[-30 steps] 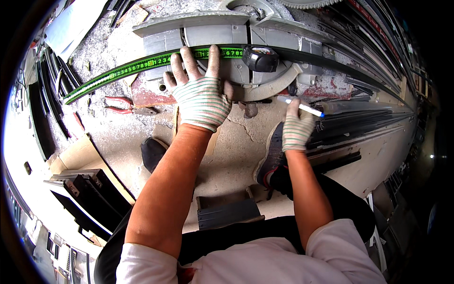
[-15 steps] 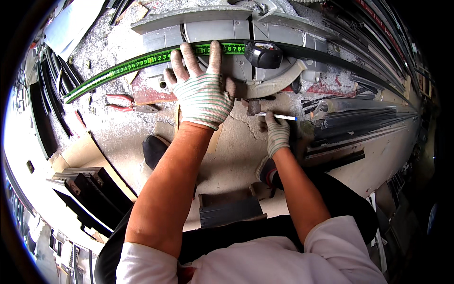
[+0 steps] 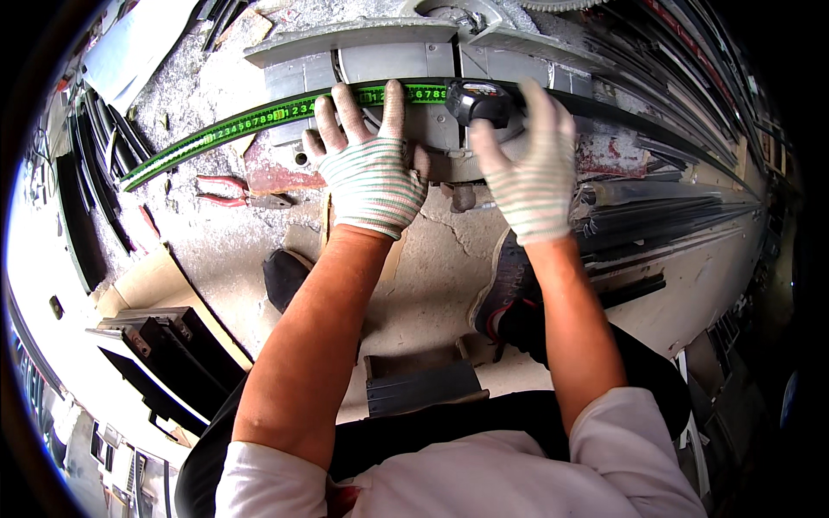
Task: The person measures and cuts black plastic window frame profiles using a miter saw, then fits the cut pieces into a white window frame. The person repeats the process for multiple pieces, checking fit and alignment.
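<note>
The left hand [image 3: 371,177] rests splayed on the green tape [image 3: 246,125], the right hand [image 3: 531,177] (blurred) gaping beside the black case [image 3: 475,104].

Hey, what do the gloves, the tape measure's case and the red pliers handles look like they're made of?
Gloves: probably knitted cotton or a blend, matte, judging by the soft striped fabric.
Tape measure case: likely plastic, black and somewhat glossy, with bright highlights.
Pliers handles: seemingly plastic or rubber sleeves, red against the grey head; which, I can't tell.
</note>
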The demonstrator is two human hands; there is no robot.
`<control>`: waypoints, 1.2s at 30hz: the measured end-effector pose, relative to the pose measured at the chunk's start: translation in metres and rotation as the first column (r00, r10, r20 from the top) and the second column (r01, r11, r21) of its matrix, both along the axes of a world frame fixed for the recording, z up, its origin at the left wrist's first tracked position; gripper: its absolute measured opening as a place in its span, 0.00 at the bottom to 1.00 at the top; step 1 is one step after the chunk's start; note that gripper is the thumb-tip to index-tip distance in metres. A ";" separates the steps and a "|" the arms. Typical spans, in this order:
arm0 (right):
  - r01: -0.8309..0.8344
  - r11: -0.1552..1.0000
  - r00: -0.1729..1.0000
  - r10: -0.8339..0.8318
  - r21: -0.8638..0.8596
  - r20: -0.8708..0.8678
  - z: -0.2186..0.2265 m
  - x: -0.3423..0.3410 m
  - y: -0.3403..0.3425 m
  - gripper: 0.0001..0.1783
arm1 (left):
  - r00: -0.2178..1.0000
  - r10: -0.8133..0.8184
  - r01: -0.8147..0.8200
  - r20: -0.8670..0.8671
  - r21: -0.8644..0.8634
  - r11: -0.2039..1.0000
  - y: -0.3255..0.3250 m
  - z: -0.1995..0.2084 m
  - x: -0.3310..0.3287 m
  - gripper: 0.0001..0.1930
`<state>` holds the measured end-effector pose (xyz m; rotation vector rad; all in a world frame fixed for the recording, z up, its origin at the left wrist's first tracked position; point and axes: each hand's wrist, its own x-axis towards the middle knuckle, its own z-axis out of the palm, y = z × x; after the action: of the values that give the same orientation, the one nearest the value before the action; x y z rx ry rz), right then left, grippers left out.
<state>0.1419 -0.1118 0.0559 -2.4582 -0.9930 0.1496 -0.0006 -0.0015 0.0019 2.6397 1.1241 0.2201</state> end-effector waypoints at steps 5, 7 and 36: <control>-0.269 0.912 0.941 0.317 -0.309 0.117 -0.014 0.014 0.031 0.30 | 1.000 -0.014 0.013 0.006 0.022 1.000 0.001 0.007 0.000 0.41; -0.298 0.919 0.931 0.339 -0.257 0.134 -0.020 0.015 0.033 0.26 | 0.999 -0.023 0.022 0.029 0.032 0.999 0.004 0.011 -0.002 0.39; -0.550 0.729 0.833 0.444 -0.408 -0.330 -0.062 -0.115 -0.043 0.17 | 0.969 0.112 -0.184 -0.218 -0.345 0.920 0.213 0.009 -0.149 0.24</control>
<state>0.0268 -0.1551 -0.0065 -2.4418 -1.6691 0.9345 -0.1498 0.2116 0.0109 2.2850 1.2869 -0.2076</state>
